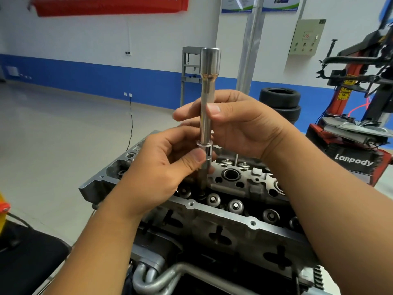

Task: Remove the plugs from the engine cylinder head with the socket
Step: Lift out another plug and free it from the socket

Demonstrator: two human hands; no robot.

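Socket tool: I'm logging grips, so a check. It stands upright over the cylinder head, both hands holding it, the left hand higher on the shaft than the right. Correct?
Not quite. The head view shows the right hand higher on the socket tool, the left hand lower near the collar. It does stand upright over the cylinder head, both hands holding it.

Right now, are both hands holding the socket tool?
Yes, the left hand pinches the socket tool low and the right hand grips its shaft above.
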